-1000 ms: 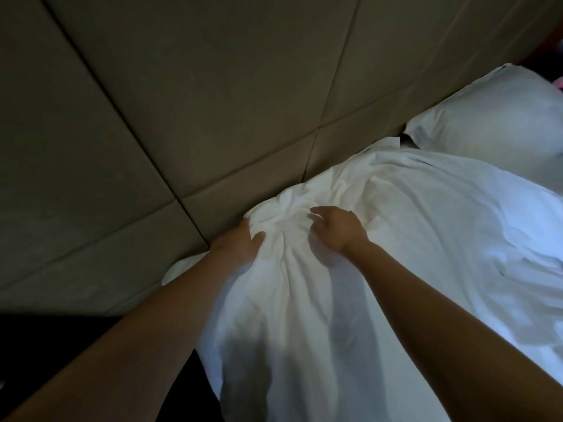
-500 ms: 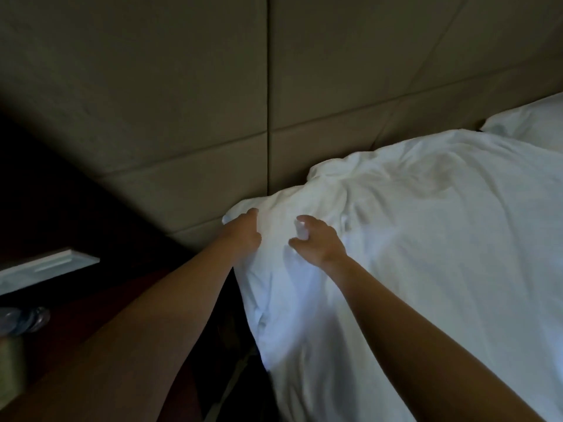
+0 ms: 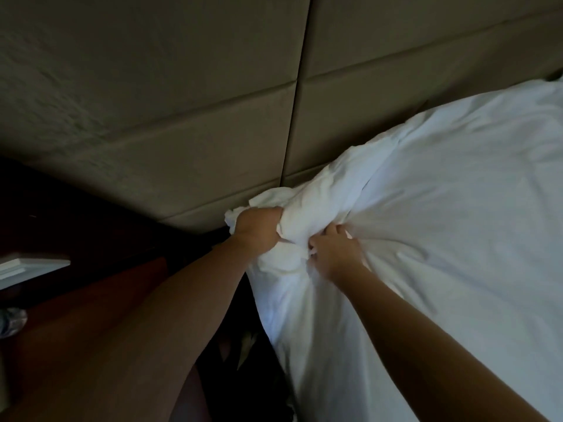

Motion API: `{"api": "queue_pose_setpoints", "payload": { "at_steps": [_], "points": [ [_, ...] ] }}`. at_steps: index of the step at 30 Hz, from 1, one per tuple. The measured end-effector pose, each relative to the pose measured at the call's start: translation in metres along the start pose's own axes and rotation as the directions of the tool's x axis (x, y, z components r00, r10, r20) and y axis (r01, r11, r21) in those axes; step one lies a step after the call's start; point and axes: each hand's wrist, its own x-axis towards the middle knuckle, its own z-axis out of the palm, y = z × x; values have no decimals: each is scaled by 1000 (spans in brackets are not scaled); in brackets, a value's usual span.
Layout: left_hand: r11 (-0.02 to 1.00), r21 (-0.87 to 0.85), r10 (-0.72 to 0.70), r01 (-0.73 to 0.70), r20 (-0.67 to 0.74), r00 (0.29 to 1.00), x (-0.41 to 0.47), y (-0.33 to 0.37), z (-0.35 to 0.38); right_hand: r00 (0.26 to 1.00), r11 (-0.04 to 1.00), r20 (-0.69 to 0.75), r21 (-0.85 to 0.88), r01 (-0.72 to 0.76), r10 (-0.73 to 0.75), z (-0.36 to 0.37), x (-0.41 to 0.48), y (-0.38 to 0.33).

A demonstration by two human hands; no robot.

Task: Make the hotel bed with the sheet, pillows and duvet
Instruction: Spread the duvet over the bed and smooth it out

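Gripping where they rested a moment ago, the left hand (image 3: 257, 229) fists and the right hand (image 3: 335, 254) pinches the duvet (image 3: 441, 214) corner, bunched under the headboard (image 3: 182, 123) at 12 o'clock; probably squaring it.

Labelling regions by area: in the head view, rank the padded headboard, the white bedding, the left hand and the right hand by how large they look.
1. padded headboard
2. white bedding, cut off by the frame edge
3. left hand and right hand: they look alike, so they are left unranked
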Motion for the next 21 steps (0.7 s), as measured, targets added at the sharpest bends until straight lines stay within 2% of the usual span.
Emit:
{"api": "queue_pose_setpoints", "payload": {
  "at_steps": [2, 5, 9, 12, 15, 18, 21],
  "points": [
    [999, -9, 47, -48, -129, 990, -6, -2, -23, 998, 991, -60, 129, 32, -24, -20, -5, -4],
    [999, 42, 1, 15, -355, 935, -13, -21, -80, 982, 908, -183, 401, 119, -48, -62, -15, -38],
    [981, 184, 33, 55, -442, 896, -36, -62, -104, 956, 819, -264, 514, 254, -130, -83, -23, -87],
    [954, 279, 40, 108, -477, 878, -41, -76, -76, 977, 778, -152, 592, 210, -148, -69, -16, -83],
    [945, 300, 6, 128, -408, 913, -46, -64, -59, 989, 702, -56, 698, 139, -140, -53, -30, -71],
    [971, 231, -9, 67, -241, 971, -58, -41, -53, 992, 692, -85, 711, 126, -93, -46, -59, -47],
    [992, 129, 28, -3, -188, 982, -80, -10, -50, 989, 657, -140, 750, 75, 46, -34, -94, -21]
  ]
}}
